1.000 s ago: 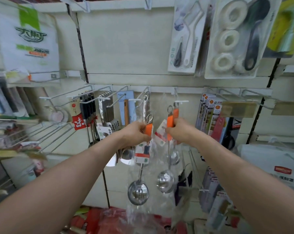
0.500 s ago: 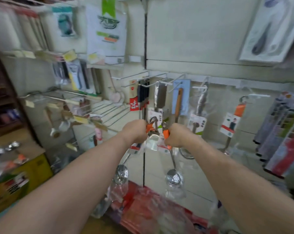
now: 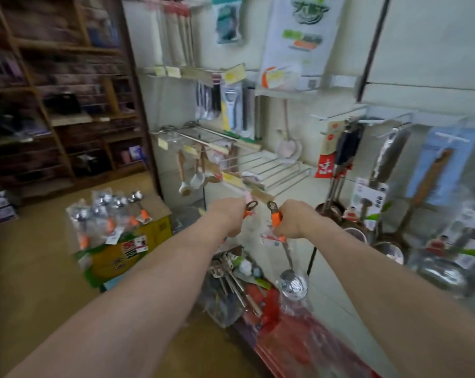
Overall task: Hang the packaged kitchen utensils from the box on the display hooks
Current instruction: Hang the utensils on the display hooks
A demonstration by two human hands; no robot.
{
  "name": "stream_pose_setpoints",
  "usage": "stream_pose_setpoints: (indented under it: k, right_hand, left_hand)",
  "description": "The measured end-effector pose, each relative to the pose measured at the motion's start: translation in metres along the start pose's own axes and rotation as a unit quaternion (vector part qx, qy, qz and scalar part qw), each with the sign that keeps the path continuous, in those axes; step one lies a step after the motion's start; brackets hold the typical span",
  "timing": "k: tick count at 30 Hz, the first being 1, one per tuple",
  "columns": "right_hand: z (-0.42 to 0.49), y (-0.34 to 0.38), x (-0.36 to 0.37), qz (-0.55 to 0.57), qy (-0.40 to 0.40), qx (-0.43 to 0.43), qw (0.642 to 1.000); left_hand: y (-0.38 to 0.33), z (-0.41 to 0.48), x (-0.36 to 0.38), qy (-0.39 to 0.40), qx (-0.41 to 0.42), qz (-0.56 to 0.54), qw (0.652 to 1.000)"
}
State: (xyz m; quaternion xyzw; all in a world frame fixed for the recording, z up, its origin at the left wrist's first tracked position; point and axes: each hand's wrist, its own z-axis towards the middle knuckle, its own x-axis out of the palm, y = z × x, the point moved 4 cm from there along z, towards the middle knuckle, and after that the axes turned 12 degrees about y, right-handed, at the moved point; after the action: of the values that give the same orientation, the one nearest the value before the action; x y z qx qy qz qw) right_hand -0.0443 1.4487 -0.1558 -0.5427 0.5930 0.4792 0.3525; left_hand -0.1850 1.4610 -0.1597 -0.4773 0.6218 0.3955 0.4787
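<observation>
A shop corner: dark wooden shelves (image 3: 53, 105) fill the upper left of the frame, and a pale wall (image 3: 422, 50) hung with wares runs across the centre and right. On the floor (image 3: 26, 268) at left centre stands the box (image 3: 138, 238), with more bagged packs (image 3: 108, 211) heaped on top of it. Both hands are raised mid-frame, just beside each other but apart. The left hand (image 3: 228, 218) has its grip clamped on the orange handle of the left ladle (image 3: 249, 208). Only the handle's end and hanging loop show above the fist, and the rest is hidden behind the hand. The right hand (image 3: 292, 221) has its grip clamped on the right ladle (image 3: 276, 216). Its shaft drops down and slightly right to a steel bowl in a clear bag, low in the centre of the frame. Each ladle's long axis is close to upright, loop end up, and the two loops lean toward each other. The wire hooks (image 3: 340, 115) jut from the wall above and to the right of both fists, well apart from them. The right hand is probably the nearer one. So the coming move likely calls for lifting a loop up and to the right, then threading it over a hook's tip. Blur hides which hook is free.
</observation>
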Motion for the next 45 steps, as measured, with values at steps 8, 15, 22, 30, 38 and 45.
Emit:
stream_pose_setpoints:
  k: [8, 15, 22, 30, 38, 45]
  right_hand:
    - [0.064, 0.115, 0.0, -0.022, 0.04, -0.067, 0.997]
    - [0.117, 0.213, -0.001, -0.027, 0.053, -0.122, 0.991]
    - [0.163, 0.3, 0.006, -0.07, 0.036, -0.175, 0.982]
    - [0.204, 0.376, 0.014, -0.087, 0.052, -0.238, 0.966]
    - [0.278, 0.432, 0.028, -0.114, 0.065, -0.296, 0.946]
    - [0.386, 0.478, 0.034, -0.075, 0.119, -0.298, 0.944]
  left_hand:
    - [0.117, 0.016, 0.002, 0.002, -0.054, -0.001, 0.999]
    - [0.223, 0.03, 0.003, -0.007, -0.098, 0.009, 0.995]
    - [0.312, 0.03, 0.007, -0.028, -0.111, 0.019, 0.993]
    - [0.385, 0.034, 0.017, -0.013, -0.141, 0.06, 0.988]
    - [0.451, 0.075, 0.033, 0.011, -0.158, 0.073, 0.985]
    - [0.52, 0.148, 0.04, 0.044, -0.234, -0.005, 0.971]
